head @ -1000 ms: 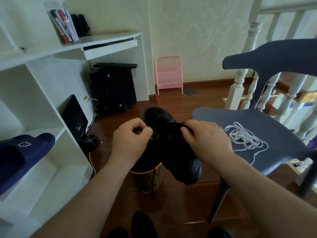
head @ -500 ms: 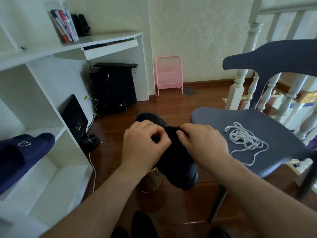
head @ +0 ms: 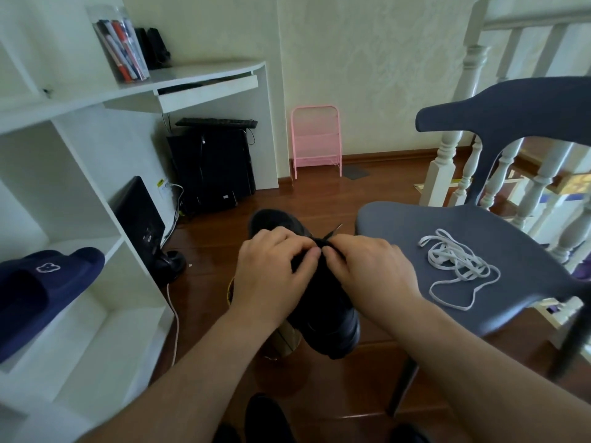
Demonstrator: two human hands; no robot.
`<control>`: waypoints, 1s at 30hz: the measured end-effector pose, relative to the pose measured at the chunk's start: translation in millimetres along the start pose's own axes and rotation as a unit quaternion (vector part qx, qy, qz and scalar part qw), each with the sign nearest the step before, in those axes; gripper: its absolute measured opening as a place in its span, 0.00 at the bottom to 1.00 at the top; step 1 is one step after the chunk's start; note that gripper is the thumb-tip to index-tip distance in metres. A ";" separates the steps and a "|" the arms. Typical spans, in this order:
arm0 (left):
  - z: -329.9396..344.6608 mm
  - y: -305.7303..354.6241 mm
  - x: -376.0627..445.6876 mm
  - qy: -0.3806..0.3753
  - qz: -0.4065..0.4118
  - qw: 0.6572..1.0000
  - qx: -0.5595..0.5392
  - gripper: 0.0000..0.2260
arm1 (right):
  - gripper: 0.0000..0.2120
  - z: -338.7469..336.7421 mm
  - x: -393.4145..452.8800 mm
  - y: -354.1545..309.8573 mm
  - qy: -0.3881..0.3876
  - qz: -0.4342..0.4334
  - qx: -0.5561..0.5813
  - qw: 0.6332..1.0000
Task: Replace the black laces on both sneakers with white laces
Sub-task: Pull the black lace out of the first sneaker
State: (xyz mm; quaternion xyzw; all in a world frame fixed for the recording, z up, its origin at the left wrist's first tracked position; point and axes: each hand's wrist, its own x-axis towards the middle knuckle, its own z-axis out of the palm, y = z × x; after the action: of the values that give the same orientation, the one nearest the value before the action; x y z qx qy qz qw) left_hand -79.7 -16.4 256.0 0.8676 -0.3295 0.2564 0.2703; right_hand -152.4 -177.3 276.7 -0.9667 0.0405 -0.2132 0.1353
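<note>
Two hands meet over a black sneaker (head: 323, 302), left hand (head: 275, 276) and right hand (head: 371, 273) apparently pinching its black lace (head: 332, 233), white laces (head: 457, 260) piled on grey chair (head: 399, 231) beside.

Left hand (head: 271, 270): fingers curled, fingertips pinching.
Right hand (head: 367, 270): fingers curled, fingertips pinching beside left.
Forearms: bare, converging forward.

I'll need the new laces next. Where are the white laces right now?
In the head view, the white laces lie in a loose tangle on the seat of the grey chair, just right of the right hand working on the black sneaker.
</note>
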 end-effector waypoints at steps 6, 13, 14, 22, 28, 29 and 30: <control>-12.9 -7.7 0.5 0.035 -0.015 0.997 -0.060 0.07 | 0.16 -6.4 7.1 21.9 0.034 0.061 0.011 0.997; -16.1 -55.8 3.9 -0.077 -0.272 0.954 -0.102 0.10 | 0.16 -12.6 7.0 44.6 0.062 0.109 0.084 0.989; -12.8 -59.9 2.5 -0.115 -0.299 0.944 -0.085 0.10 | 0.15 -11.1 6.5 43.6 0.059 0.109 0.095 0.988; -15.6 -5.3 -0.7 -0.084 -0.177 0.970 -0.144 0.16 | 0.15 0.7 2.8 30.2 0.072 0.065 0.107 0.990; -12.0 -6.8 2.4 -0.027 -0.193 0.973 -0.125 0.05 | 0.15 9.2 0.2 26.0 0.098 0.045 0.154 0.982; -12.6 -10.1 3.8 -0.038 -0.201 0.972 -0.115 0.05 | 0.14 11.8 -1.2 23.9 0.098 0.042 0.157 0.982; -12.9 -13.4 4.6 -0.049 -0.209 0.971 -0.103 0.05 | 0.14 14.8 -1.8 21.5 0.097 0.035 0.157 0.982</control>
State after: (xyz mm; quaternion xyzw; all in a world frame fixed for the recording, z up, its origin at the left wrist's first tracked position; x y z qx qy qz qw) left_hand -70.7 -1.7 264.2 0.8962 -0.1784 0.1161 0.3893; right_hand -148.2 -194.1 257.0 -0.9063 0.0531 -0.3050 0.2878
